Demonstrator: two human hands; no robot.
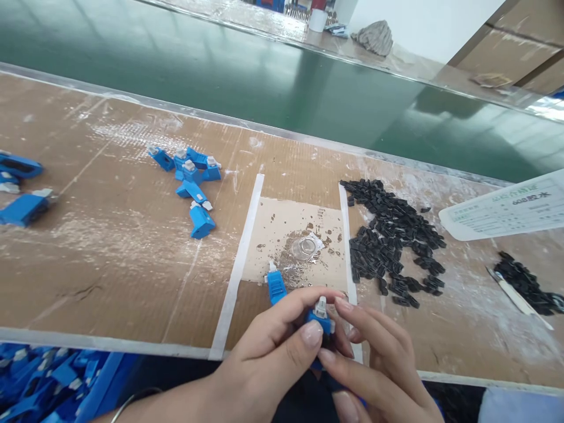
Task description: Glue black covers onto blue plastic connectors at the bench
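My left hand (273, 352) is closed around a small blue plastic part (321, 320) with a pale grey clip pointing up, just above the table's front edge. My right hand (388, 364) closes in from the other side, its fingertips against the same part. Something dark shows under the blue body between my fingers; I cannot make out what it is. Beyond my left fingers lies another blue part (277, 286) with a whitish end. Behind it, a small clear dish (304, 247) sits on a wet, spotted tan sheet (273, 220).
Black plastic pieces (388, 235) are heaped on the right, with a smaller pile (524, 285) beside a white-handled tool (513, 294). A white labelled container (506, 205) juts in from the right. Blue parts (191, 188) lie left; a blue bin (101, 382) holds many more. A green strip (264, 82) runs behind.
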